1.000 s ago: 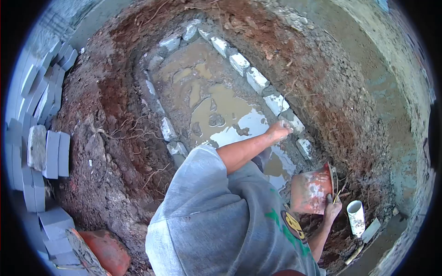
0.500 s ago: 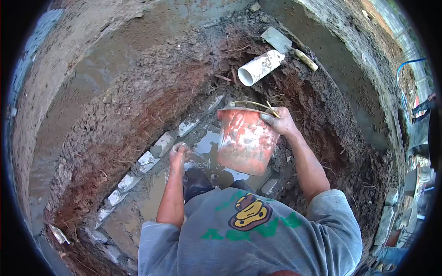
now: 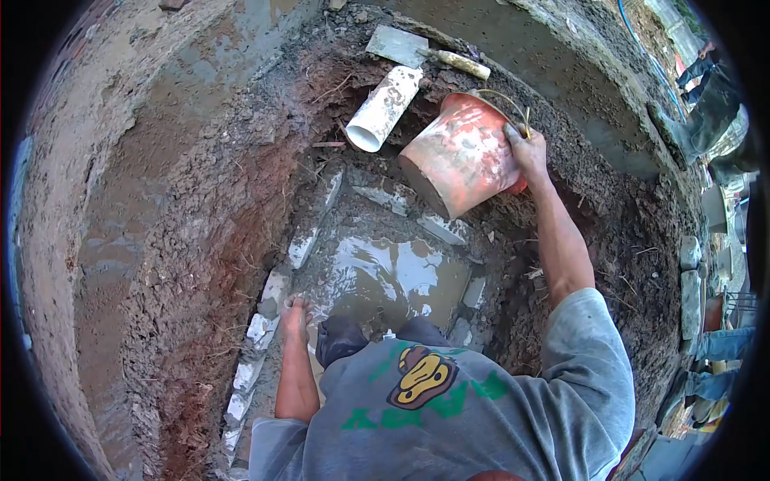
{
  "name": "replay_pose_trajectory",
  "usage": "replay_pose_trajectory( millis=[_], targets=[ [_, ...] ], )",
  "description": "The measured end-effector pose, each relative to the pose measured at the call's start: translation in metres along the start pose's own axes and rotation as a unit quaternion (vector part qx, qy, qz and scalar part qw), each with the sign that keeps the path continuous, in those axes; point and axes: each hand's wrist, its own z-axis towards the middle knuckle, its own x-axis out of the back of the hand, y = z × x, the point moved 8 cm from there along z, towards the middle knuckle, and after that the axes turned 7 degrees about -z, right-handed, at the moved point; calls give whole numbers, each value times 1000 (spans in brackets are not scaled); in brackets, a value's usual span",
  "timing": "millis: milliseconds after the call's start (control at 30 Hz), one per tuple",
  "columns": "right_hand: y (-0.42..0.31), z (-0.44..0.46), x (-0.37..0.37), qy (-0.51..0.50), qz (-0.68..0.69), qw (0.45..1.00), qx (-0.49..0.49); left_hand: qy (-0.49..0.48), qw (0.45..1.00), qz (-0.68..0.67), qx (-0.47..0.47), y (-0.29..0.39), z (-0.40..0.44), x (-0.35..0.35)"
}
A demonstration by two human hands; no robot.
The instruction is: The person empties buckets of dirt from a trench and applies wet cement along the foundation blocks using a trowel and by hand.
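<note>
My right hand (image 3: pixel 527 152) grips the rim of an orange, mortar-smeared bucket (image 3: pixel 465 156), held tilted near the earth bank, with its base toward the lower left. A thin wire handle loops beside my fingers. My left hand (image 3: pixel 295 317) is low at the left, by the row of white-topped bricks (image 3: pixel 263 330); its fingers are curled, and whether they hold anything is too small to tell. Muddy water (image 3: pixel 393 276) lies inside the brick border, in front of my legs.
Left of the bucket lies a white pipe piece (image 3: pixel 385 109), and behind it a trowel (image 3: pixel 399 46) with a worn handle. Steep soil walls surround the pit. At the right edge, other people's legs (image 3: pixel 710 104) and some buckets (image 3: pixel 714 210) show.
My view has turned toward the bank with the pipe and trowel. My right hand has carried the bucket from over the water up to the bank and tilted it. My left hand stays beside the bricks.
</note>
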Motion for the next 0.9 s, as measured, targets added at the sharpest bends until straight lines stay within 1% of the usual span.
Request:
replay_pose_trajectory(
  millis=[33,67,100,133,200,267,300,333,367,400,433,467,500,533,600,633,667,733,767,800,867,900],
  targets=[
    [-19,-12,-7,-23,-63,998,8,-3,1000,10,-11,11,-4,-14],
    [-36,-32,-15,-78,-53,996,-10,-9,999,20,-23,24,-8,-29],
    [-41,-48,-21,-116,-87,989,-7,-33,999,-11,-24,36,-12,-44],
    [-43,-60,-23,-153,-123,980,-6,-46,998,20,-27,46,-10,-53],
    [-32,-85,-21,-208,-139,968,-18,-76,993,90,-30,57,-9,-65],
    [-18,-112,-1,-224,-235,945,-46,-128,985,110,-33,62,8,-66],
    [-23,-131,16,-227,-245,941,-60,-158,979,125,-28,72,2,-76],
    [-18,-151,33,-222,-233,941,-100,-174,975,139,-19,72,13,-75],
    [-17,-170,56,-200,-293,931,-89,-163,969,185,-25,75,22,-76],
    [-7,-190,77,-157,-283,941,-101,-181,969,166,8,74,31,-77],
    [-2,-213,99,-115,-310,934,-133,-197,965,164,46,66,53,-78],
    [-1,-238,119,-93,-262,949,-148,-196,957,203,63,66,59,-83],
    [-4,-269,138,-88,-223,955,-174,-195,956,208,65,70,49,-93],
    [-14,-296,152,-87,-184,961,-189,-225,940,249,64,68,56,-108],
    [-33,-342,186,-1,-186,954,-236,-271,907,317,62,58,66,-131],
    [-42,-364,204,39,-190,947,-256,-273,897,346,39,58,57,-148],
    [-56,-384,222,96,-161,957,-223,-314,882,348,39,49,53,-170],
    [-82,-425,262,189,-180,927,-270,-380,856,348,37,38,50,-208],
    [-103,-444,280,223,-206,912,-276,-362,868,340,19,45,16,-221],
    [-120,-463,298,257,-234,896,-276,-383,860,337,7,41,2,-236],
    [-143,-494,330,340,-264,877,-213,-422,848,321,-15,28,-20,-262],
    [-156,-506,346,374,-290,856,-206,-440,835,329,-15,20,-33,-268]
  ],
)
